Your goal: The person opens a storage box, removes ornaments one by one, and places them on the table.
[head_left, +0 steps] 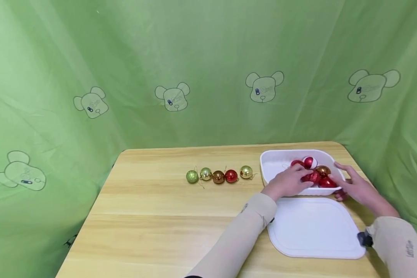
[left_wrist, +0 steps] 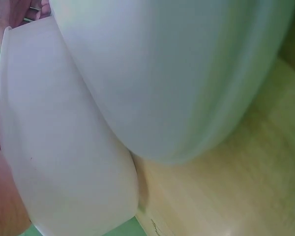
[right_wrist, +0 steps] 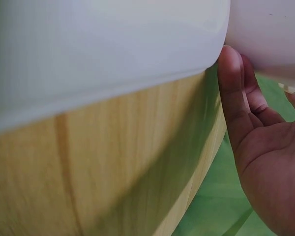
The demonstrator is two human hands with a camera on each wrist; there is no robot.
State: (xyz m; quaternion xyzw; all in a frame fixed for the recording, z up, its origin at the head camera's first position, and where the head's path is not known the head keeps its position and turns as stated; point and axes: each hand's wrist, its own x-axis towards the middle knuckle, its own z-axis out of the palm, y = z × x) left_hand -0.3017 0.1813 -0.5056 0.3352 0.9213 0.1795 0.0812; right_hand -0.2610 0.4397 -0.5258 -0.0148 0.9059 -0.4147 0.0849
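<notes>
A white plastic box [head_left: 268, 170] at the right of the table holds several Christmas baubles, red ones and a copper-brown one [head_left: 323, 170]. My left hand [head_left: 289, 182] reaches over its front rim and pinches a red glittery bauble [head_left: 312, 177] between thumb and fingers, still down among the others. At the box's right front corner, my right hand [head_left: 361, 191] grips the rim, thumb inside and some fingers below on the outside. In the right wrist view, bent fingers [right_wrist: 231, 73] press against the white wall. The left wrist view hides the bauble behind white plastic.
A white lid [head_left: 314, 227] lies flat in front of the box. Left of the box, baubles form a loose row: glittery green [head_left: 192, 177], pale gold-green [head_left: 205, 173], brown [head_left: 218, 177], red [head_left: 231, 176] and gold [head_left: 246, 172]. Green cloth [head_left: 208, 127] hangs behind the wooden table [head_left: 153, 216].
</notes>
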